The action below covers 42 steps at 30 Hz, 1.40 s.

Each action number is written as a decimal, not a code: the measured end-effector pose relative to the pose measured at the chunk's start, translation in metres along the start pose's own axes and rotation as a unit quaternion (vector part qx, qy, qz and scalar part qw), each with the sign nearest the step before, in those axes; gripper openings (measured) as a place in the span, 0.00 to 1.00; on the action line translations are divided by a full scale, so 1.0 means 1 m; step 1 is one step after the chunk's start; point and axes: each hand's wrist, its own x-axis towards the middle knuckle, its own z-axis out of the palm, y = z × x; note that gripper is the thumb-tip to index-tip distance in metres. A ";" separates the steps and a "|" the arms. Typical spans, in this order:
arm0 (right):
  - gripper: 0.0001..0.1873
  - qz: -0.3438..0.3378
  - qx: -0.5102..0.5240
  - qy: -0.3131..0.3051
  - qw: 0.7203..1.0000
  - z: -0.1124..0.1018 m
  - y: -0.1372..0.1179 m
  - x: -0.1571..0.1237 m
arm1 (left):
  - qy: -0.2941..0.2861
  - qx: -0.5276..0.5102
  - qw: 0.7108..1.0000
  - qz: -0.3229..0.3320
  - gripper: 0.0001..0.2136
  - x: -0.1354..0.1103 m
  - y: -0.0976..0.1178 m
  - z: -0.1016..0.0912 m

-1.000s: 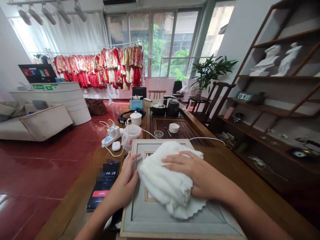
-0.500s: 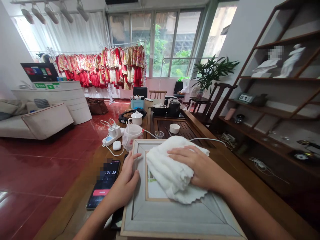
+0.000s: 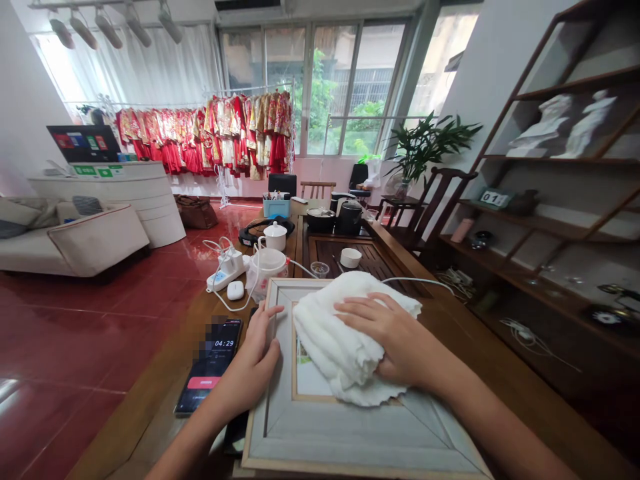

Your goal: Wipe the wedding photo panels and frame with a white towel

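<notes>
A pale grey wooden picture frame (image 3: 320, 427) lies flat before me. My left hand (image 3: 261, 343) grips its left edge, thumb and fingers on the rim. A white cloth (image 3: 335, 333) lies bunched over the middle of the frame, covering most of the picture inside; a strip of the picture (image 3: 306, 375) shows at the cloth's left. My right hand (image 3: 393, 337) presses on the cloth with fingers laid across the top and the thumb tucked at its near side, holding it. Left of my left wrist is a phone (image 3: 213, 363) with a timer on its screen.
Beyond the frame stand a plastic tub (image 3: 270, 267) in a bag, a lidded white cup (image 3: 274, 237), a small white bowl (image 3: 351, 257) and a black kettle (image 3: 349, 218). A power strip (image 3: 225, 270) and white earbud case (image 3: 235, 290) sit left, with loose cables. Shelves (image 3: 545, 160) rise at right.
The whole view has shifted slightly. Both hands stay almost in the same places, and the near edge of the cloth has moved very slightly.
</notes>
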 end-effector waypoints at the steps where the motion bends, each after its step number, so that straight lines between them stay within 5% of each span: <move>1: 0.35 -0.015 0.013 -0.005 1.000 -0.001 -0.003 0.000 | -0.001 -0.002 1.000 0.001 0.22 0.000 0.000 0.000; 5: 0.33 -0.072 0.069 -0.035 0.994 -0.005 -0.013 0.002 | -0.006 -0.004 1.000 0.001 0.21 0.000 0.001 -0.001; 12: 0.35 -0.019 0.029 0.020 0.999 -0.002 -0.009 -0.003 | 0.000 0.004 1.000 -0.001 0.22 0.000 0.000 0.000; 17: 0.36 -0.029 0.064 -0.016 0.997 -0.007 -0.030 -0.006 | 0.008 -0.002 1.000 0.003 0.22 0.000 0.001 0.000; 25: 0.36 0.023 0.030 0.007 0.999 -0.006 -0.020 -0.003 | 0.005 0.003 1.000 -0.002 0.22 0.000 -0.001 0.000; 31: 0.32 -0.020 0.084 -0.046 0.995 -0.016 -0.029 -0.009 | 0.012 -0.003 1.000 0.010 0.22 0.000 0.000 0.001; 37: 0.37 0.038 0.029 0.012 0.999 -0.005 -0.019 -0.003 | 0.012 -0.003 1.000 0.002 0.22 0.000 0.002 0.001; 42: 0.34 -0.052 0.097 -0.053 0.993 -0.009 -0.030 -0.003 | 0.014 -0.016 1.000 0.008 0.22 0.000 0.002 0.001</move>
